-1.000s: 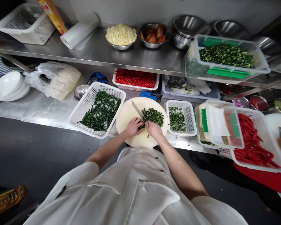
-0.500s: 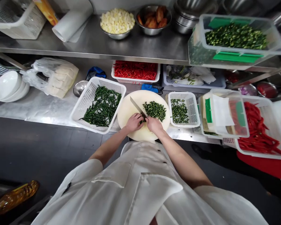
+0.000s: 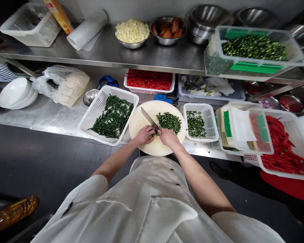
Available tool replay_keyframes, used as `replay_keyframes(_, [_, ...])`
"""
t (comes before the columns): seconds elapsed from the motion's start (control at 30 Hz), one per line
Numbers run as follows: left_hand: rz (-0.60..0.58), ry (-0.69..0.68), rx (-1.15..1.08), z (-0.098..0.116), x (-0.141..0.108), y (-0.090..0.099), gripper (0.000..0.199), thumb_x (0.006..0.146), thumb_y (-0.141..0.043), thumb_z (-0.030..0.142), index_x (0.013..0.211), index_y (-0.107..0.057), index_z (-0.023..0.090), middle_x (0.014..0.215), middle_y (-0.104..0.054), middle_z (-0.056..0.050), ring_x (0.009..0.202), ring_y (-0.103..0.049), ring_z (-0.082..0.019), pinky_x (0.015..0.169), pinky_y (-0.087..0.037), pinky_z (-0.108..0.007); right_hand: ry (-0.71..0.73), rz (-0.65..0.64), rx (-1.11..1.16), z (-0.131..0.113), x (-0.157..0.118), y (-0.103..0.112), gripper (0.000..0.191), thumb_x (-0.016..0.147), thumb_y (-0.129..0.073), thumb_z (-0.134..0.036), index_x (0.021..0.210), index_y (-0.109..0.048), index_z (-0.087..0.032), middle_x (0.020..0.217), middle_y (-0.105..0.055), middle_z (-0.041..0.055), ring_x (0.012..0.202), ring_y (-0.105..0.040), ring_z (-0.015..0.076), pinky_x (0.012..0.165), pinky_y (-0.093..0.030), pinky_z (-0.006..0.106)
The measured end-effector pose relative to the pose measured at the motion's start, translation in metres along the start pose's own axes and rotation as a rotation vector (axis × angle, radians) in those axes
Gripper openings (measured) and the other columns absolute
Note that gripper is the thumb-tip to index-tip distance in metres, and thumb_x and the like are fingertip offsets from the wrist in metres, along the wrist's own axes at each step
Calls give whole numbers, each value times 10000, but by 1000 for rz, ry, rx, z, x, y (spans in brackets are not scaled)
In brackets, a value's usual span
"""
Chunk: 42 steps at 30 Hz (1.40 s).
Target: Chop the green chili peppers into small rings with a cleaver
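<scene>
Head view: chopped greens [image 3: 169, 122], dark, pale-flecked; right fingers [image 3: 162, 133] tight around a knife [image 3: 150, 118]; left fingers [image 3: 149, 130] clasped over more greens [image 3: 155, 133].

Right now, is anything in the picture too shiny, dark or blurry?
Head view: glare whitens the front edge of the counter; head view: the floor is dark; head view: metal bowls at top right look blurry; head view: the knife looks crisper.
</scene>
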State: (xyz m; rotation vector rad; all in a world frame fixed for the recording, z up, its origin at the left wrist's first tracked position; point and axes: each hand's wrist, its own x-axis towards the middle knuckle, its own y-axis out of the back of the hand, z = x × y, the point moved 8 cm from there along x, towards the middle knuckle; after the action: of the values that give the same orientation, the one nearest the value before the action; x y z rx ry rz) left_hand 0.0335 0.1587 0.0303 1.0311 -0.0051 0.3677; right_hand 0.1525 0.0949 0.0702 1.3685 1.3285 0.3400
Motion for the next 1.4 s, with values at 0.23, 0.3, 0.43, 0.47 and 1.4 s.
replay_keyframes(0.23, [-4,19,-16,-4,-8,-2,245,983,-626,362,1188,-724,271,1273,-641,-122,1268,-554,-317,1156,-490,-537,7,-20,4,-9,-2,-7,417,1148,-382,-379,1270,-722,-170,1219,-776,178,1146,-726,284,956,-482,327])
replay_keyframes(0.3, [-2,10,-24,-5,-11,-1,241,983,-626,351,1185,-730,273,1265,-644,-121,1264,-558,-312,1156,-491,-530,-1,-17,2,-11,-2,-7,421,1146,-381,-377,1279,-722,-168,1225,-775,179,1142,-727,282,957,-483,326])
replay_keyframes(0.43, [-17,-3,-18,-4,-14,1,247,993,-602,332,1188,-735,261,1241,-645,-130,1260,-560,-314,1138,-506,-519,-21,-31,-8,-14,-2,-9,418,1143,-380,-362,1290,-719,-167,1240,-774,168,1136,-729,278,943,-486,324])
replay_keyframes(0.47, [-23,-2,-16,-4,-14,2,251,1003,-589,336,1193,-735,261,1240,-644,-131,1260,-561,-313,1133,-510,-515,-6,-29,-9,-15,-2,-9,419,1143,-379,-366,1279,-724,-170,1235,-776,166,1137,-727,278,939,-487,323])
replay_keyframes(1.4, [-31,40,-30,-10,-45,15,284,1085,-458,347,1190,-695,231,1177,-677,-124,1205,-607,-282,1081,-541,-467,13,-76,-14,-32,-11,-26,431,1147,-384,-412,1239,-724,-164,1189,-781,189,1131,-724,291,938,-472,334])
